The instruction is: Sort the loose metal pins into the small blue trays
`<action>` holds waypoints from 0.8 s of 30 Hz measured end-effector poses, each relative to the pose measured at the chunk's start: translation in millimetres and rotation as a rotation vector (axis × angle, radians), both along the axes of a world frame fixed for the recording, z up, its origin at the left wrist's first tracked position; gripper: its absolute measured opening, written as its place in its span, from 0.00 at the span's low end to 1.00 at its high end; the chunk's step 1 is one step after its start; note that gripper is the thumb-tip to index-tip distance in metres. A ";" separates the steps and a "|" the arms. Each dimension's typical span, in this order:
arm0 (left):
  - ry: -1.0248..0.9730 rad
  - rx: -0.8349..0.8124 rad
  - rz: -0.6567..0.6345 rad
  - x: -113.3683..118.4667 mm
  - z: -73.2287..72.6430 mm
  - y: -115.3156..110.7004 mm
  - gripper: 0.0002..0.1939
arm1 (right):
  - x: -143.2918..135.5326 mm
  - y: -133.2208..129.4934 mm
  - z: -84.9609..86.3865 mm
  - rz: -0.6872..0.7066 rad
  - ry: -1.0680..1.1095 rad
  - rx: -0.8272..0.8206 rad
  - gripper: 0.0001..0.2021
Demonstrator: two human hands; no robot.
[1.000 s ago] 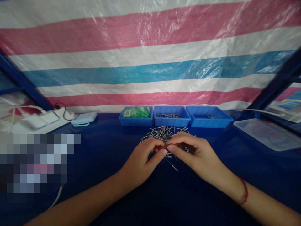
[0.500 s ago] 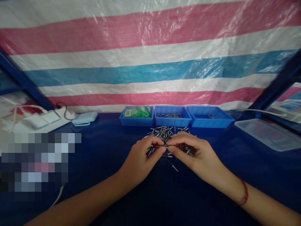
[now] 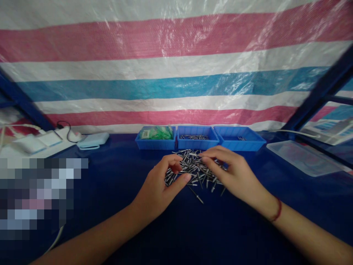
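Note:
A loose pile of silver blind rivets (image 3: 193, 167) lies on the dark blue table in front of me. My left hand (image 3: 162, 180) is at the pile's left edge, thumb and index finger apart, with nothing seen between them. Over the pile's right side, my right hand (image 3: 230, 165) has thumb and fingertips pinched together on a blind rivet (image 3: 195, 155), which points left. A single rivet (image 3: 196, 195) lies apart, just nearer to me than the pile.
Behind the pile stand three blue bins: the left bin (image 3: 156, 144) with green packets, the middle bin (image 3: 198, 144) with many rivets, the right bin (image 3: 239, 146) with a few. A clear plastic lid (image 3: 306, 158) lies right; a power strip (image 3: 44, 143) and light-blue case (image 3: 93, 141) lie left.
My hands, fingertips together over the pile before, have come apart. The left thumb and fingers have opened; my right hand, still pinching, has moved slightly away from me. The view has shifted a little.

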State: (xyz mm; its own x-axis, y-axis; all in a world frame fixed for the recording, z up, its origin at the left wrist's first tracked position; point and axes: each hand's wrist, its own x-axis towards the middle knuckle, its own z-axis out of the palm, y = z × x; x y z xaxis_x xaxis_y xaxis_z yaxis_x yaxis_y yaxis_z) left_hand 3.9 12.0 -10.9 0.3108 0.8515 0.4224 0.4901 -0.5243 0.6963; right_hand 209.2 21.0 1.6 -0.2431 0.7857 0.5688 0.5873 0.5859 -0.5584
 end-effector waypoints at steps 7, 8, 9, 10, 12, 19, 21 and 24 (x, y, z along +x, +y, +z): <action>0.196 0.019 -0.057 -3.1 -4.2 8.8 0.12 | 74.9 42.4 10.3 -0.709 -0.390 0.272 0.13; 0.260 0.029 -0.081 -4.2 -3.7 9.5 0.12 | 82.4 47.1 8.4 -0.731 -0.417 0.261 0.13; 0.329 0.040 -0.104 -5.3 -3.0 9.9 0.11 | 87.8 50.7 5.9 -0.746 -0.450 0.245 0.14; 0.398 0.054 -0.123 -6.3 -2.0 10.0 0.10 | 91.2 53.3 3.4 -0.762 -0.468 0.238 0.14; 0.518 0.092 -0.140 -7.7 -0.1 9.8 0.08 | 91.9 55.0 -0.7 -0.775 -0.479 0.233 0.16; 0.724 0.167 -0.102 -9.9 2.7 8.7 0.10 | 53.3 36.3 -1.7 -0.517 -0.419 0.265 0.14; 0.753 0.172 -0.114 -9.9 3.7 8.4 0.09 | 37.7 27.2 -2.1 -0.411 -0.398 0.241 0.12; 0.772 0.188 -0.113 -9.3 5.2 8.5 0.10 | 16.2 12.1 -3.1 -0.260 -0.349 0.175 0.10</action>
